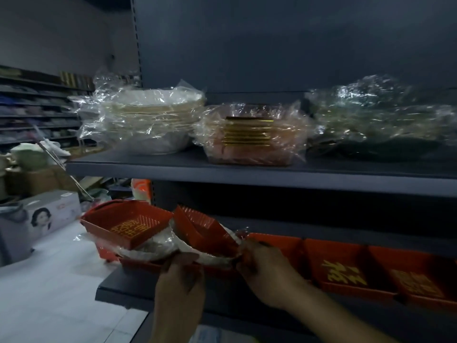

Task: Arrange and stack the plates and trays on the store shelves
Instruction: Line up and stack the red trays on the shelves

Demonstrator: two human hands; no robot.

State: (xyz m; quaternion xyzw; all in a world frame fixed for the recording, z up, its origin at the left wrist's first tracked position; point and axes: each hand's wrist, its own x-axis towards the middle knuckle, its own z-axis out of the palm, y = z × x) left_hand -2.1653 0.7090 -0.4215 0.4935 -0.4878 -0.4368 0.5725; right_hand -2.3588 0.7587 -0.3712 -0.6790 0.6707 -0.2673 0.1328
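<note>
Two red trays with gold lettering, one (pixel 128 226) lying at the left and one (pixel 200 229) tilted upright, sit in a clear plastic wrap (pixel 160 248) on the left end of the lower shelf (pixel 118 288). My left hand (pixel 180 280) grips the wrap's near edge. My right hand (pixel 262 263) pinches the wrap at its right end. More red trays (pixel 343 271) lie in a row along the lower shelf to the right. On the upper shelf (pixel 173 169) stand wrapped white plates (pixel 153 120), wrapped red and gold trays (pixel 249 134) and a dark wrapped bundle (pixel 380 125).
A white box with a printed picture (pixel 49 214) sits on the pale floor at the left. Cardboard boxes and clutter (pixel 37 174) lie behind it. Distant shelving (pixel 37 107) fills the far left. A dark back panel closes off the shelves.
</note>
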